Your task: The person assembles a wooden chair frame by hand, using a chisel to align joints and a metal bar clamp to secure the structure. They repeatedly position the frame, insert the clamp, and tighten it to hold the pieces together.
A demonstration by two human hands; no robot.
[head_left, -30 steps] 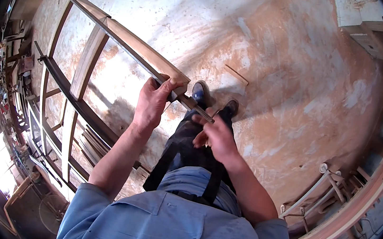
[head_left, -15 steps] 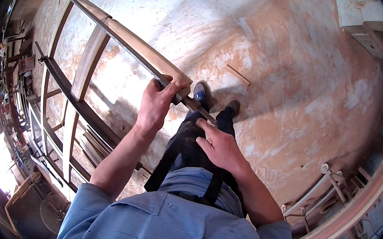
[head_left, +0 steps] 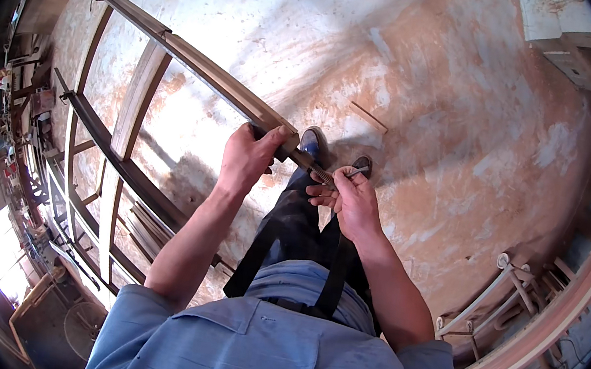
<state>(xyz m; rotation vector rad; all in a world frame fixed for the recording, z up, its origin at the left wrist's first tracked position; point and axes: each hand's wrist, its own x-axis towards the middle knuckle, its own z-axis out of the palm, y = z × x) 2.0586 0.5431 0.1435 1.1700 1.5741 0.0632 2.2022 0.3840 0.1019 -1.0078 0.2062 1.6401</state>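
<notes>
A long bar clamp lies along the top edge of a wooden frame [head_left: 134,102], next to a pale rail [head_left: 243,97]. My left hand [head_left: 243,160] is closed round the clamp near its screw end, with the thumb on the block there. From that end a threaded screw [head_left: 321,176] points toward my legs. My right hand [head_left: 355,205] pinches the thin cross handle [head_left: 358,171] at the tip of the screw, its other fingers curled below. A second dark bar clamp [head_left: 121,163] spans the frame farther down. My left fingertips are partly hidden behind the clamp.
My shoes [head_left: 312,142] stand just beyond the screw. A thin wooden stick [head_left: 369,117] lies on the stained floor. Turned wooden parts and long boards [head_left: 532,328] are at the right. Cluttered shelves and a wheel-like disc [head_left: 81,326] stand at the left.
My right hand has moved up and outward from beside the screw and now grips its handle. My left hand has shifted slightly right, and the clamp's bar has turned a little against the rail.
</notes>
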